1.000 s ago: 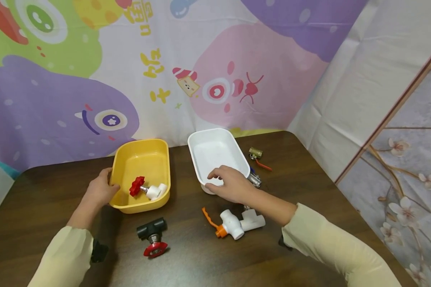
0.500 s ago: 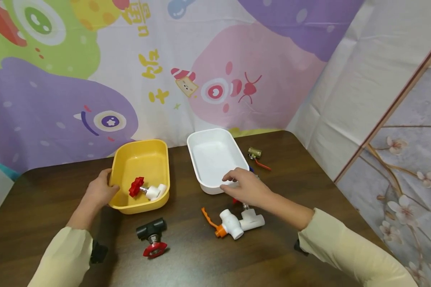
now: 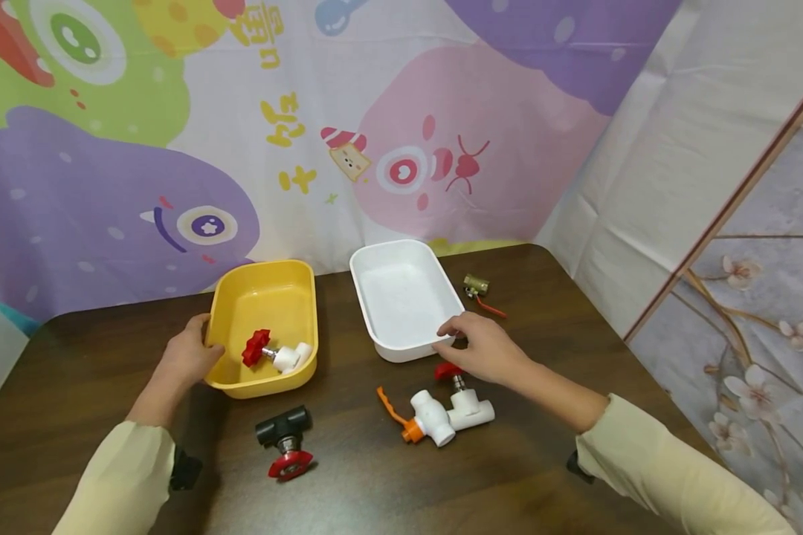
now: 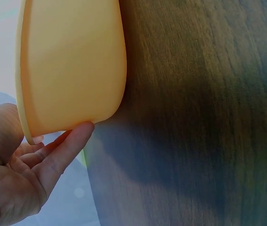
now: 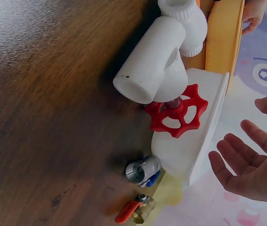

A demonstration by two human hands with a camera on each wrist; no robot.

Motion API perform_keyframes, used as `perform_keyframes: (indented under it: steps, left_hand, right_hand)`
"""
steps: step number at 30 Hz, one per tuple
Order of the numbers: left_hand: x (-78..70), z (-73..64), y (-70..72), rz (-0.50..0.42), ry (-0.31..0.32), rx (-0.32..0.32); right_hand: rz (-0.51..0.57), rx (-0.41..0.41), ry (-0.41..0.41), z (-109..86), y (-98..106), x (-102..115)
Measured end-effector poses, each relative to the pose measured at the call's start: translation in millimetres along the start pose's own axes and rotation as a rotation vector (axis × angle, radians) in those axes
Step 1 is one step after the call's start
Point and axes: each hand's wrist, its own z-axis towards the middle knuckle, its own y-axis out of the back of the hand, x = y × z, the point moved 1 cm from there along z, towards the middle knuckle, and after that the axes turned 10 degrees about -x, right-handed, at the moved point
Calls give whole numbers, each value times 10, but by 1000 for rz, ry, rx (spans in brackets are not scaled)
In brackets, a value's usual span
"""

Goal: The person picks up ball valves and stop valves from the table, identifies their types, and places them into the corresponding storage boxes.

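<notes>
My left hand (image 3: 186,355) grips the left rim of a yellow tray (image 3: 268,389), thumb over the inside and fingers against the outer wall (image 4: 72,80). Inside that tray lies a white valve with a red handwheel (image 3: 286,359). My right hand (image 3: 487,348), fingers loosely bent and holding nothing, hovers by the front right corner of a white tray (image 3: 398,286). Just below it on the table is another white stop valve (image 3: 468,407), its red handwheel (image 5: 180,113) toward the white tray. Touching its left side in the head view is a white ball valve with an orange lever (image 3: 431,417).
A black valve with a red handwheel (image 3: 286,438) lies in front of the yellow tray. Beyond the white tray's right side are a brass valve with a red lever (image 3: 476,285) and a silver valve with blue on it (image 5: 143,170). A printed cloth (image 3: 308,111) hangs behind the table.
My right hand has moved rightward from over the white tray's front to its right corner, uncovering the red handwheel beneath. My left hand stays on the yellow tray.
</notes>
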Motion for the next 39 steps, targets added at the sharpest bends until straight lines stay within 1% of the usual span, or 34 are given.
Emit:
perform_keyframes:
  steps: [9, 16, 24, 32, 39]
  left_hand:
    - [13, 0, -25, 2, 6, -19]
    - [19, -13, -22, 6, -7, -11]
    - [17, -16, -17, -7, -5, -6]
    - [8, -28, -5, -3, -7, -16]
    - [2, -11, -9, -19, 25, -4]
  right_hand:
    - [-13, -40, -31, -73, -18, -155]
    - [-4, -14, -90, -173, -43, -270]
    - [-6, 10, -148, -278, -37, -353]
    - [0, 20, -179, -342, -66, -413]
    - [15, 20, -185, -381, -119, -455]
